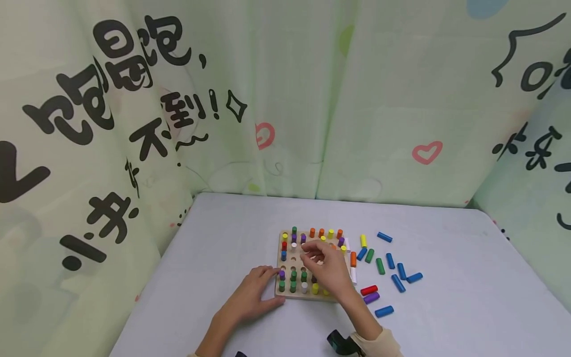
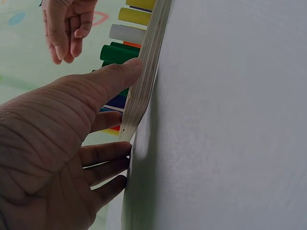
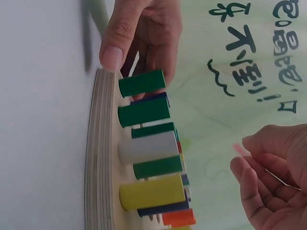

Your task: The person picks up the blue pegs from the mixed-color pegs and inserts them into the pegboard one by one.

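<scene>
A wooden pegboard lies on the table with coloured pegs standing in many of its holes. Around its near left corner my left hand holds the board, the thumb at the front edge and the fingers along the left side. In the left wrist view the thumb presses on the layered wooden edge. My right hand hovers over the board's middle, fingers loosely bent and nothing visible between them. A green peg, a white peg and a yellow peg stand upright in the near row.
Right of the board lie several loose blue pegs, one nearest me, plus green ones, a red peg and a purple peg. A yellow peg is farther back. Printed curtains enclose the white table.
</scene>
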The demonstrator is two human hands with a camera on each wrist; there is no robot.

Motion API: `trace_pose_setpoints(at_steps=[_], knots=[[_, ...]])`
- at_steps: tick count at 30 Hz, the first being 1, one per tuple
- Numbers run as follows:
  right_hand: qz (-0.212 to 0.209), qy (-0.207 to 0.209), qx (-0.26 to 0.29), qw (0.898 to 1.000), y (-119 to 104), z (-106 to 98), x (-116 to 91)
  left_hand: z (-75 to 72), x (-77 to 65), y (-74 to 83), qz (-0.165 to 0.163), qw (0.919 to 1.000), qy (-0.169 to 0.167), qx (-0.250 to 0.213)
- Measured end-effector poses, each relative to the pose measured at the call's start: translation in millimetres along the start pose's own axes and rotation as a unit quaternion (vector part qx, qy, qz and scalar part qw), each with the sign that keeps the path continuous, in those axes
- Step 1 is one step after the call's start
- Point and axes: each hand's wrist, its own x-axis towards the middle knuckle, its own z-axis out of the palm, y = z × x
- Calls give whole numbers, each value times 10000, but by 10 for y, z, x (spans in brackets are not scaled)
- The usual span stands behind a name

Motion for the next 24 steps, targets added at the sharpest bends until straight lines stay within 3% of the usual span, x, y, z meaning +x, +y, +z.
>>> trace_pose_setpoints(at_steps=[16,24], knots=[[53,570,17,9984,125,-298,36,1,-11,14,-38,10000,49,-17],[534,687,28,9962,219,-468,52,13,-10,12,-25,10000,27,-68]])
